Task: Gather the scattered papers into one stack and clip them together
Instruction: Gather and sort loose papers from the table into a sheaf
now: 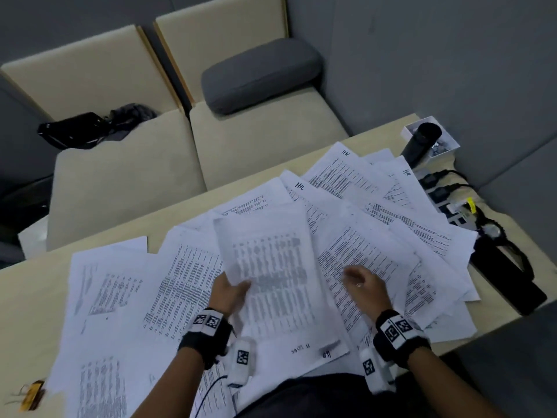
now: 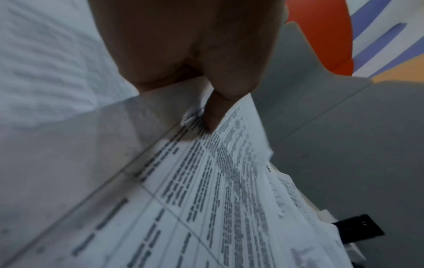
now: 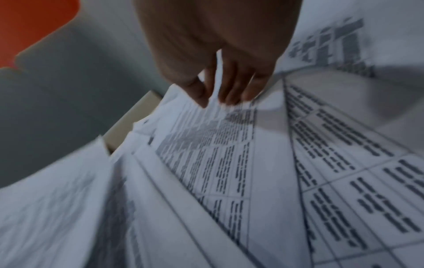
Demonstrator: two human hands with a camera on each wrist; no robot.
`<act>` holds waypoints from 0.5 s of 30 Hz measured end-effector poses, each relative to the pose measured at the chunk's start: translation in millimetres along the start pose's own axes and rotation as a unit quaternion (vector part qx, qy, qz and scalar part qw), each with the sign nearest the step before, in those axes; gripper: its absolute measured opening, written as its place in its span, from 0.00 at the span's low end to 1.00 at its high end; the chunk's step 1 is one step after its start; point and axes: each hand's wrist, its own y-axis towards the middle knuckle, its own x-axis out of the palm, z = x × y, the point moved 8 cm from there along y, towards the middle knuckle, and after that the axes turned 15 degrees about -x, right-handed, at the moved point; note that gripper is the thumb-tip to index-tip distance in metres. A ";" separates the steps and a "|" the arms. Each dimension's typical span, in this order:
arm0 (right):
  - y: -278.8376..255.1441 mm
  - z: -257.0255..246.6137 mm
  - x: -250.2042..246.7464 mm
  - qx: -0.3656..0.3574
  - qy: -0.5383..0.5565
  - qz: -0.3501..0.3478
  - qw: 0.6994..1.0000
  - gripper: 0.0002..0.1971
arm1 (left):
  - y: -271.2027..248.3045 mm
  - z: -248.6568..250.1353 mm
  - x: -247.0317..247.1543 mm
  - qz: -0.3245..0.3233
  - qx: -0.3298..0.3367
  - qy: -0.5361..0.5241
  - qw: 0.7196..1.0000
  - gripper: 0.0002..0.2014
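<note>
Many printed papers (image 1: 376, 188) lie scattered and overlapping across the beige table (image 1: 27, 312). My left hand (image 1: 232, 289) grips the left edge of one sheet (image 1: 271, 282) printed with a table and holds it lifted above the rest. In the left wrist view its thumb (image 2: 213, 116) presses on that sheet (image 2: 206, 199). My right hand (image 1: 358, 279) is over the papers just right of the lifted sheet. The blurred right wrist view shows its fingertips (image 3: 231, 98) touching a printed page (image 3: 218, 145). A small yellow and black binder clip (image 1: 31, 393) lies at the table's near left corner.
At the far right corner stand a black bottle (image 1: 420, 140) and a small white box (image 1: 443, 143). A power strip with plugs (image 1: 446, 194), a wristwatch (image 1: 491, 230) and a flat black object (image 1: 509, 276) line the right edge. A beige sofa (image 1: 135, 176) lies beyond the table.
</note>
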 end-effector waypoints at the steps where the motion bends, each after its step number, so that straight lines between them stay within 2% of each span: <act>1: 1.0 3.5 -16.8 0.003 -0.058 0.046 0.997 0.11 | -1.7 -5.3 -20.1 0.023 -0.001 -0.009 1.000 0.02; 4: -2.8 23.1 -63.3 0.075 -0.175 0.179 0.965 0.19 | 3.0 -30.3 -71.6 0.063 -0.003 -0.001 0.998 0.03; 6: -6.8 41.1 -74.0 0.143 -0.164 0.214 0.952 0.27 | 8.1 -44.1 -90.9 0.073 -0.002 0.026 0.997 0.05; 9: -9.1 49.3 -62.7 0.175 -0.106 0.214 0.955 0.34 | 11.9 -48.9 -92.2 0.067 0.015 0.064 0.996 0.03; 11: -16.6 43.2 -46.1 0.177 -0.087 0.210 0.958 0.36 | 14.3 -51.3 -79.5 0.038 0.019 0.085 0.996 0.03; 13: -28.2 30.1 -27.6 0.149 -0.143 0.193 0.959 0.34 | 16.2 -55.7 -65.7 0.009 0.014 0.107 0.994 0.03; 15: -37.4 10.6 -4.5 0.096 -0.272 0.140 0.947 0.29 | 20.6 -63.2 -59.2 -0.002 0.011 0.117 0.993 0.04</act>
